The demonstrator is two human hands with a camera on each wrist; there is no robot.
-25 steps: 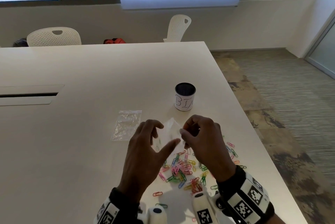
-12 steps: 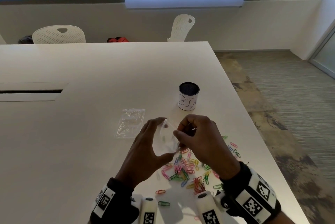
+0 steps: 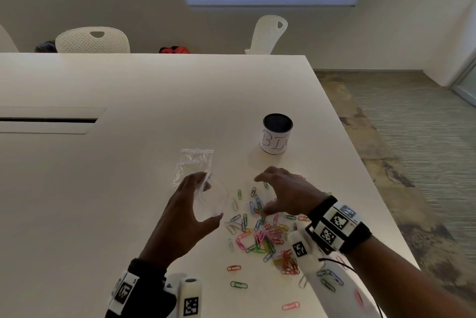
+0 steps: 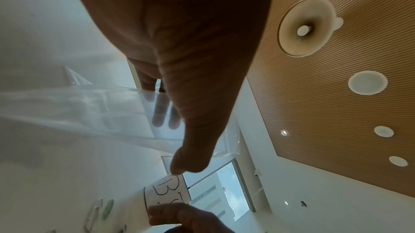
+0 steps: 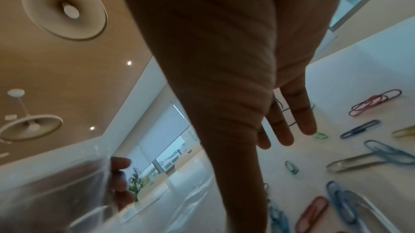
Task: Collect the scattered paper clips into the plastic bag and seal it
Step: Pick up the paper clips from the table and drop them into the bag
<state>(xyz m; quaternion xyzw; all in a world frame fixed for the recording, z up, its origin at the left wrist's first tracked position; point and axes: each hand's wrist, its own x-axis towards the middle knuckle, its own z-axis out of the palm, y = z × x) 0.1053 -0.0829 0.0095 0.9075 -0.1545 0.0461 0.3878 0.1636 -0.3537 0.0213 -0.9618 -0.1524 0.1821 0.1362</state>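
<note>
Left hand (image 3: 189, 214) pinches open plastic bag (image 3: 215, 199); right hand (image 3: 286, 192) spread, empty, above paper clips (image 3: 260, 235). Risk: the limp mouth at 9 o'clock collapses and clips spill onto the bench (image 3: 103, 189).

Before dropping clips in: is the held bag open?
Open: the left hand holds the bag with its mouth spread into a loop.

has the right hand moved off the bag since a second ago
Yes. The right hand has let go of the plastic bag and swung right and down over the paper clips, nearer the table's right edge below the cup.
</note>
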